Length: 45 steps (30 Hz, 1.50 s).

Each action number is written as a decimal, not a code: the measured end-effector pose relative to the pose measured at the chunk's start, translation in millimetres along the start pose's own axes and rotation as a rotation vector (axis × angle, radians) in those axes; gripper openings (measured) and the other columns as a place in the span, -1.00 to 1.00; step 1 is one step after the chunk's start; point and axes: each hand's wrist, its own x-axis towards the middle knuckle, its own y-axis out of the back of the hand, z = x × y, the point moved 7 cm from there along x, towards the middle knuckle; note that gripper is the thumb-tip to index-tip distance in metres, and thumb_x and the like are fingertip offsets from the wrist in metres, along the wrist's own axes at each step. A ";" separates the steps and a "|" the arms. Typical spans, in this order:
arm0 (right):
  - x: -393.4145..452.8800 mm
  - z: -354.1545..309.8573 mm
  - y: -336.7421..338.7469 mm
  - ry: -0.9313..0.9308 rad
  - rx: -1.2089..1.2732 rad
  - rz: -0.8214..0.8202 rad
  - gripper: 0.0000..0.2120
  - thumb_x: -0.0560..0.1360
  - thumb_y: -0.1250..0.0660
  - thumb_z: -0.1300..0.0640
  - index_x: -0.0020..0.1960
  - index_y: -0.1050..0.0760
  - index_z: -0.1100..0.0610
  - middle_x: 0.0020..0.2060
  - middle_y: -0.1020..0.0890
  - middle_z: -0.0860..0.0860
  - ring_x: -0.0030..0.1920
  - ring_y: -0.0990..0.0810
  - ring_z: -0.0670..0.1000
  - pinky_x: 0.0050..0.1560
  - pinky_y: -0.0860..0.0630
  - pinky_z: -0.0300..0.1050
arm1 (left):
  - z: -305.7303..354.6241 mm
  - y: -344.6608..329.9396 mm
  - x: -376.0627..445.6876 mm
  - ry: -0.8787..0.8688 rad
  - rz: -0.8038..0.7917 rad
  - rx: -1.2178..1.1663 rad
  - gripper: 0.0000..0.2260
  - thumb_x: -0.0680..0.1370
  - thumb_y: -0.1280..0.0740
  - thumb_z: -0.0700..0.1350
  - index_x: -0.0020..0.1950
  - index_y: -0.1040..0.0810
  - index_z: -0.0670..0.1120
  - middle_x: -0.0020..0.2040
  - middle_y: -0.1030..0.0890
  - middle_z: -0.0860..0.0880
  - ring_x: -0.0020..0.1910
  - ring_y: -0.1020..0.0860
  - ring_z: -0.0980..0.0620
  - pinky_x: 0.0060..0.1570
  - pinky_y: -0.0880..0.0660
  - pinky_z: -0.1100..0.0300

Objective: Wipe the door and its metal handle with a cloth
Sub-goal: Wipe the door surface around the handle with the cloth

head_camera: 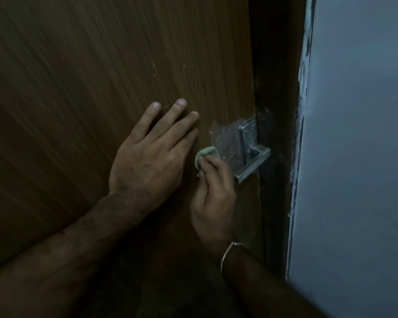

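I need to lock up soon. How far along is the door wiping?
Done: nothing shows for certain; pale specks remain on the door. In hand: the right hand pinches a green cloth against the panel beside the metal handle, while the left hand rests flat. Left: the handle and its crinkled plastic film.
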 end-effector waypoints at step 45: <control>174.6 16.5 57.5 0.084 -0.370 -0.028 -0.77 0.51 -0.37 0.29 0.16 -0.60 0.19 0.15 -0.64 0.08 0.15 -0.61 0.00 0.17 -0.46 -0.30 | 1.5 -1.3 4.7 -0.027 -0.073 -0.057 -0.60 0.55 -0.27 -0.18 0.39 -0.48 -0.21 0.50 -0.36 -0.20 0.55 -0.20 -0.20 0.48 -0.11 -0.24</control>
